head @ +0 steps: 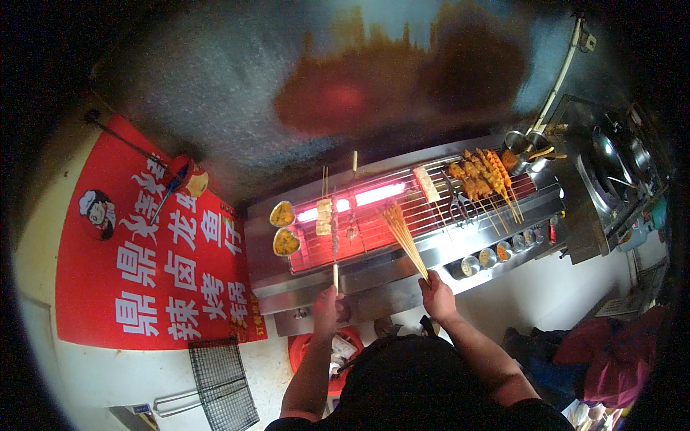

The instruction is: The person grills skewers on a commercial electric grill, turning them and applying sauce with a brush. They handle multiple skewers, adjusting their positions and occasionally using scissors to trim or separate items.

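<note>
My left hand [326, 311] grips the light handle of a metal skewer [335, 275], whose thin length lies across the left part of the grill rack [388, 237]. My right hand [437, 296] holds a fanned bundle of thin bamboo skewers [407, 240]; their far ends are over the rack near the glowing heating tube [372, 196]. Pale skewered pieces [323, 216] lie left of the metal skewer, and another handled skewer [353, 215] lies to its right. Further right are a pale flat slab on a stick [427, 184], scissors [461, 207] and browned meat skewers [477, 175].
Two small cups of yellow food [286, 241] stand at the grill's left end. Several seasoning cups [488, 257] line the front edge. Metal pots [518, 144] stand at the right end, near a wok [612, 156]. A wire grilling basket [223, 382] leans at lower left, near a red bucket [353, 336].
</note>
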